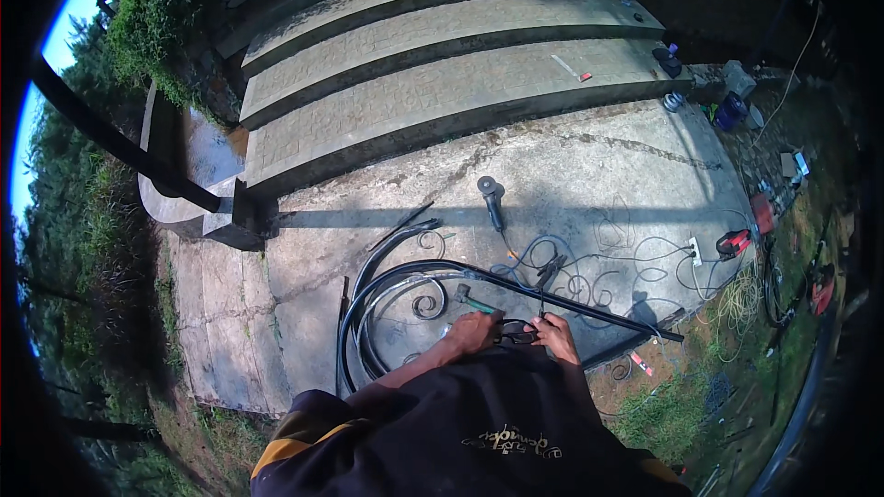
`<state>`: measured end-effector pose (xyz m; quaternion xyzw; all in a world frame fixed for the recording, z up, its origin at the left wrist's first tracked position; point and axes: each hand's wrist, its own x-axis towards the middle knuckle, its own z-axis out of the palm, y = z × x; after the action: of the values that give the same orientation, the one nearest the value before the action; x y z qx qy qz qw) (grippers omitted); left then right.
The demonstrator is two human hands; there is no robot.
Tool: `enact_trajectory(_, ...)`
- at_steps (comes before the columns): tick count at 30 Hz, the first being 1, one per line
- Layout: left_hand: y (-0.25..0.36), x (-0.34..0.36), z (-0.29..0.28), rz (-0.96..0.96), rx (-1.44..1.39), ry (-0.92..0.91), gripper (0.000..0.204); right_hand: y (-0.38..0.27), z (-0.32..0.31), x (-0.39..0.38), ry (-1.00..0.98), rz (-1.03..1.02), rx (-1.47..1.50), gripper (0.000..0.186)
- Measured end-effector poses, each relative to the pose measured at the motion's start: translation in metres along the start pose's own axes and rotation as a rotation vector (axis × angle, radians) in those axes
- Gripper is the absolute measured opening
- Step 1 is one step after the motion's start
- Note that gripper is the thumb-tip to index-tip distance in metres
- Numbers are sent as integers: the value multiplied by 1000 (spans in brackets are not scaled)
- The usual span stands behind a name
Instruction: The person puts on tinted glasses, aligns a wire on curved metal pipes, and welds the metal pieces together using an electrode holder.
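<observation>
Close to my body, both hands hold a small dark-rimmed thing that looks like a pair of glasses (517,332). My left hand (474,332) is closed at its left end, and my right hand (555,337) pinches its right end. A hammer with a green handle (476,305) lies just beyond my left hand. Beyond my right hand is a dark clamp-like tool (551,271) with a cable. Bent black metal bars (442,267) curve around the left side of my hands and run to the right. A scroll-shaped metal piece (426,304) lies inside the curve.
An angle grinder (492,202) lies on the concrete slab (368,198). Wide steps (442,64) rise beyond. Cables (635,262) trail right to a white power strip (695,251) and a red-black tool (734,244). A dark post (120,143) stands at left.
</observation>
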<state>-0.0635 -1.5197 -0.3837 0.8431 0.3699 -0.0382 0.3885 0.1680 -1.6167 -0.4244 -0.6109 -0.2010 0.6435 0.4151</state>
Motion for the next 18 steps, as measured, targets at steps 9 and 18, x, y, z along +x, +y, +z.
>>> enact_trajectory(9, 16, -25, -9, -92, -88, 169, 39, -30, 7, 14, -122, -50, -161, 29)
enact_trajectory(18, 38, -22, 2, -176, -137, 271, 43, -52, -9, 34, -205, -20, -221, 25)
